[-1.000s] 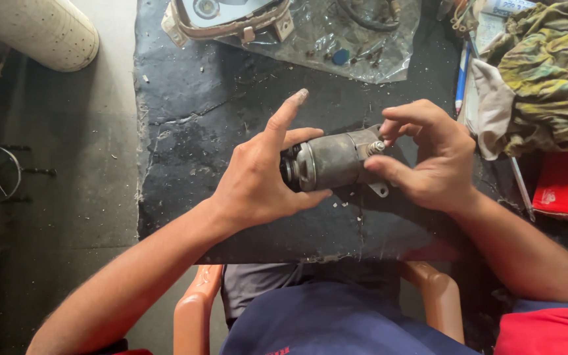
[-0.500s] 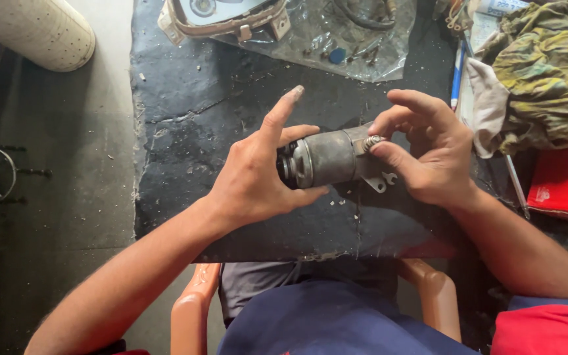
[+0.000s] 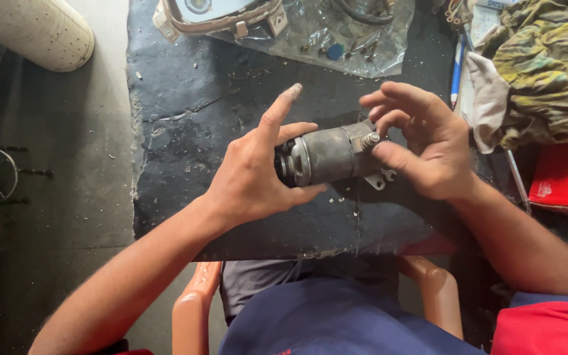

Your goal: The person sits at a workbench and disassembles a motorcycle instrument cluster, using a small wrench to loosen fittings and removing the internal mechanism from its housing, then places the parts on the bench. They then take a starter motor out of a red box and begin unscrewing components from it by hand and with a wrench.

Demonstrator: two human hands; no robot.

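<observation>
Dark worktop (image 3: 185,118), blue pen (image 3: 456,69), camouflage cloth (image 3: 547,72), plastic sheet (image 3: 356,52)

Grey cylindrical motor (image 3: 330,154) lying sideways, perhaps dusty.

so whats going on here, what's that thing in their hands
A seated person holds a small grey metal cylinder, which looks like a motor, over a dark worn mat. The left hand cups one end with the index finger raised. The right hand is at the other end, its thumb by a small threaded stud. A clear plastic bag of parts and a crumpled cloth lie further back.
</observation>
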